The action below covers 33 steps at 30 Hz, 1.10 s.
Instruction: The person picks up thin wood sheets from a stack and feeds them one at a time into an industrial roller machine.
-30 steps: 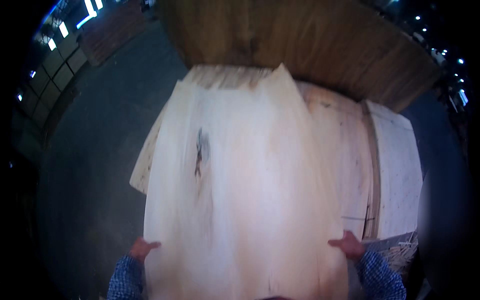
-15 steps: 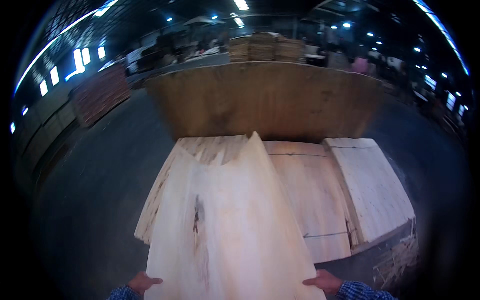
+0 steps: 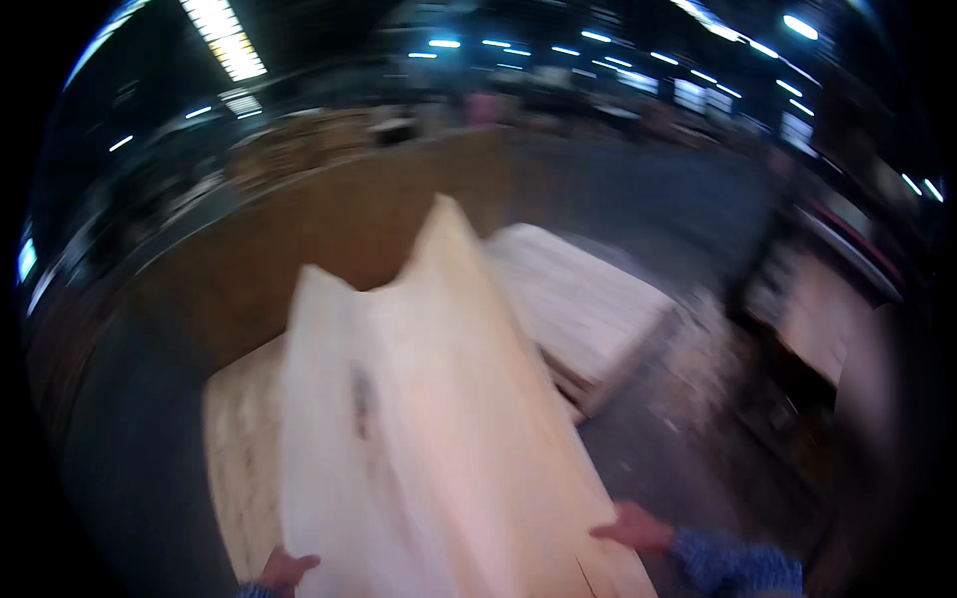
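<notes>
Between my two hands I hold a large, thin, pale wood veneer sheet [image 3: 478,399] by its opposite side edges. It bends into a trough along its length, and its far corners stand up. A dark knot streak marks its left half. My left hand [image 3: 285,570] is closed on the left edge near the bottom of the picture, thumb on top. At the right edge my right hand [image 3: 635,528] grips with the thumb laid over the sheet. The fingers of both hands are hidden beneath it.
Beneath the sheet at left shows a veneer stack [image 3: 239,448]; another pale stack [image 3: 583,299] lies to the right. A tall brown board [image 3: 259,239] stands behind. Wood scraps [image 3: 698,349] lie on the floor at right, near a blurred machine or table [image 3: 817,309].
The view has swung right, and the veneer sheet has come along in both hands. Its far corners now stand higher and it folds more deeply. The machine or table has come into sight at right.
</notes>
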Available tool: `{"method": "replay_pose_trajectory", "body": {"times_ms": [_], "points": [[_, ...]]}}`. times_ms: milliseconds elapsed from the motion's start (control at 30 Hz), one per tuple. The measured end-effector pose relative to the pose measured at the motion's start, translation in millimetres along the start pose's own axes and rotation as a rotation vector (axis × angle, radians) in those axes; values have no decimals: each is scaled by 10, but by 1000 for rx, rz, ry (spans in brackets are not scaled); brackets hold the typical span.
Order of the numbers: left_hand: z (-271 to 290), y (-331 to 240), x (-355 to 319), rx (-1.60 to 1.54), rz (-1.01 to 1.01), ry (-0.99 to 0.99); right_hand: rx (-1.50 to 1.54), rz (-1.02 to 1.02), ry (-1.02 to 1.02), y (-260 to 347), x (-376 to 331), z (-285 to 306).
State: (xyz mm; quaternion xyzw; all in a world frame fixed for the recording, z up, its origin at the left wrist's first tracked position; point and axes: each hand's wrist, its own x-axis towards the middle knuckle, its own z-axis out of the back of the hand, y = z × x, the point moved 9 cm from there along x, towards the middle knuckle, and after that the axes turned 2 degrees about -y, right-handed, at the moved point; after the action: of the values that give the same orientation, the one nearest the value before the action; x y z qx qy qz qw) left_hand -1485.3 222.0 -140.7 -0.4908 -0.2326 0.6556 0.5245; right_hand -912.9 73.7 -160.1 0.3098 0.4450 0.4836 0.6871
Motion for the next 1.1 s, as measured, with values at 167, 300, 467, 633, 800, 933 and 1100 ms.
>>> {"method": "replay_pose_trajectory", "body": {"times_ms": [167, 300, 467, 633, 800, 933, 1100], "points": [[-733, -391, -53, 4, 23, -2, -112, -5, -164, -190, -396, 804], [-2015, -1735, -248, 88, -129, 100, -78, -80, -340, -625, -920, 2006], [-3615, -2970, -29, 223, -280, 275, -40, -259, -528, -1282, -1480, 3274], [-5304, -4021, 357, 33, -462, 529, 185, -180, -668, -1811, -1870, 4360], [-7219, -4903, 782, 53, -537, 650, 165, -217, -909, -2375, -2032, 5535], [-8807, -5811, 914, 161, -548, 807, 139, -211, -1061, -2808, -2121, 6565], [-10458, -6763, 866, 168, -597, 938, 279, -237, -1167, -3251, -2252, 7667]]}}
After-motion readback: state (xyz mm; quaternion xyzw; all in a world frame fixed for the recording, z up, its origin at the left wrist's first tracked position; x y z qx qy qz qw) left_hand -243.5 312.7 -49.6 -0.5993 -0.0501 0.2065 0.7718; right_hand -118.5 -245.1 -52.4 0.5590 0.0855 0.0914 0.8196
